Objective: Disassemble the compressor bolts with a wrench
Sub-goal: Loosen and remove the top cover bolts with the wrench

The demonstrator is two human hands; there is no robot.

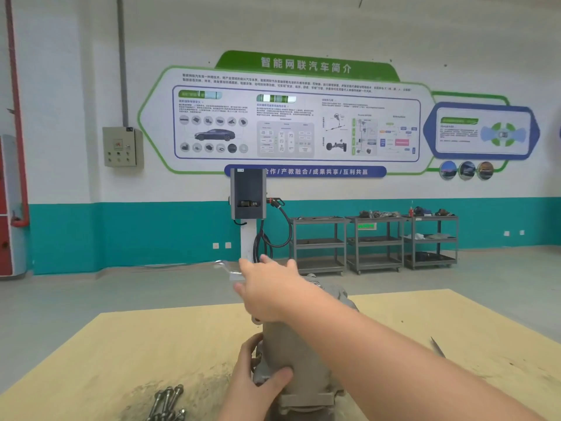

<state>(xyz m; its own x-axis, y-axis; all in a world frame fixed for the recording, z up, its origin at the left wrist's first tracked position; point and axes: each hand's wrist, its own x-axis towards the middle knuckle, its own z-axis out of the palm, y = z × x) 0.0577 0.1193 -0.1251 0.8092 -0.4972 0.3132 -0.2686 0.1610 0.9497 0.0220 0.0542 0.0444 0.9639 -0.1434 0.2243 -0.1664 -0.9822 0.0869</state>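
Grey cast-metal compressor stands on end on the wooden table; my left hand grips its lower flank, thumb curled over the housing. My right hand reaches across the top, fingers wrapped round a silver wrench, blurred, its head sticking out left. Loose bolts lie on the table near the bottom left edge. Beyond: grey floor, three metal carts, a charging unit, white-and-teal wall. Green banner reads 智能网联汽车简介; smaller text is illegible.
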